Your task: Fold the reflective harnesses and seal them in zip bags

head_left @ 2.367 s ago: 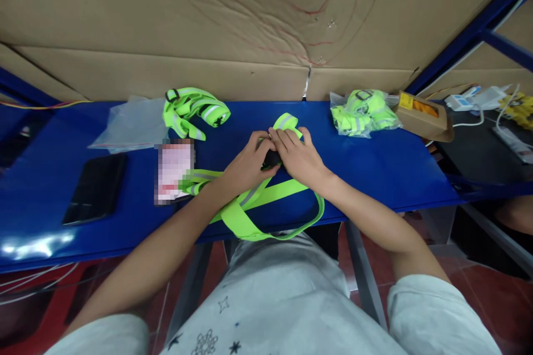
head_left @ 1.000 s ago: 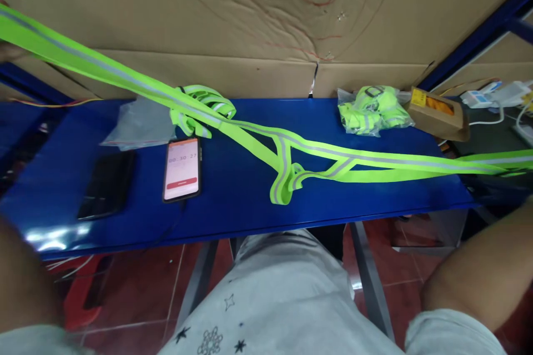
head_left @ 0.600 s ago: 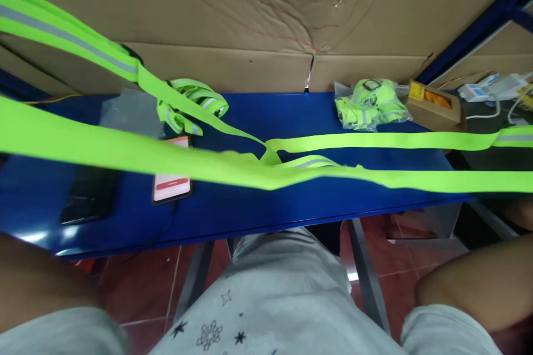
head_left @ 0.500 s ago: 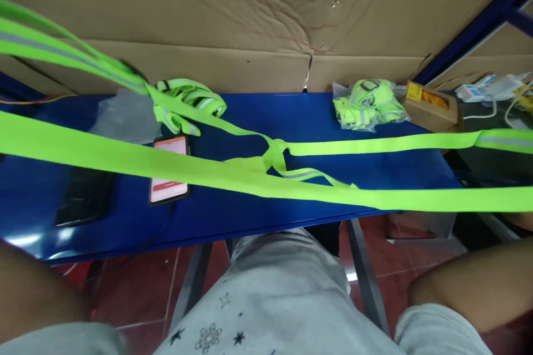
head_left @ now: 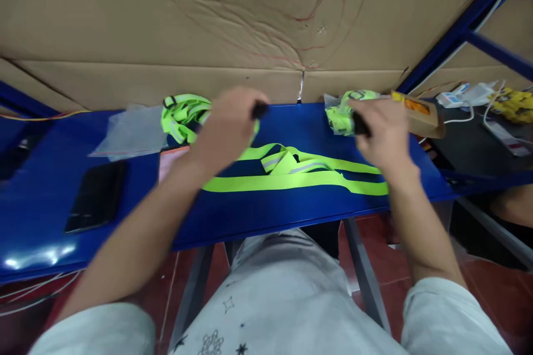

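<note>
Grips 1 dark buckle in closed left hand and 1 more in closed right hand, both raised apart above blue table, green strap lying slack between them, ends not yet joined

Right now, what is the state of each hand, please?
Left hand: closed on a black piece.
Right hand: closed on a second black piece.

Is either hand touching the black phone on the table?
No, the black phone lies apart from the left hand and the right hand.
</note>
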The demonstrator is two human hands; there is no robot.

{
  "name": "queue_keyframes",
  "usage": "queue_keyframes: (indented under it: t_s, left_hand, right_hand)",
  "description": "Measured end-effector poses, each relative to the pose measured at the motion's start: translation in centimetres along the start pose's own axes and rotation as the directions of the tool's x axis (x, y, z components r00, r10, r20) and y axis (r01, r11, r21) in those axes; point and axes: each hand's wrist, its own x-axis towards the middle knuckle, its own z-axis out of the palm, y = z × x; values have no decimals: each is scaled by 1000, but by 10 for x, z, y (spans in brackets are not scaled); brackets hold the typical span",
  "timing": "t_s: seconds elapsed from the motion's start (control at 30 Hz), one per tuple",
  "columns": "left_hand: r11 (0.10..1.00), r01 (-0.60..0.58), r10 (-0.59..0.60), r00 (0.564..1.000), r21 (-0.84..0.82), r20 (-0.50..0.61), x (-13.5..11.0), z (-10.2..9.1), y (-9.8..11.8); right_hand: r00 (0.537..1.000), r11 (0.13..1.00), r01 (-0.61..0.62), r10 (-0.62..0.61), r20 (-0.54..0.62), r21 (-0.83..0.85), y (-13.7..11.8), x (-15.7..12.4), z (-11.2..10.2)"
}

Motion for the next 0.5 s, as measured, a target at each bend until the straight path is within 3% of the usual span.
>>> queue_keyframes:
  t_s: [0.1,0.17,0.27,0.5]
  left_hand:
    - [992,-13,-1,994,126,107,-6,64,11]
    - [987,-14,-1,995,160,98,-13,89,11]
    - [968,-73,46,992,241,114,-23,98,6]
    - [953,-59,6,985,296,175,-28,96,-2]
  right_hand:
    - [979,980,83,-114,166,183,-44,22,49]
    - [957,964,78,-144,251,254,-64,23,70]
    - [956,950,20,-109,274,311,-81,12,85]
    - [980,961,-37,-19,200,274,-87,0,84]
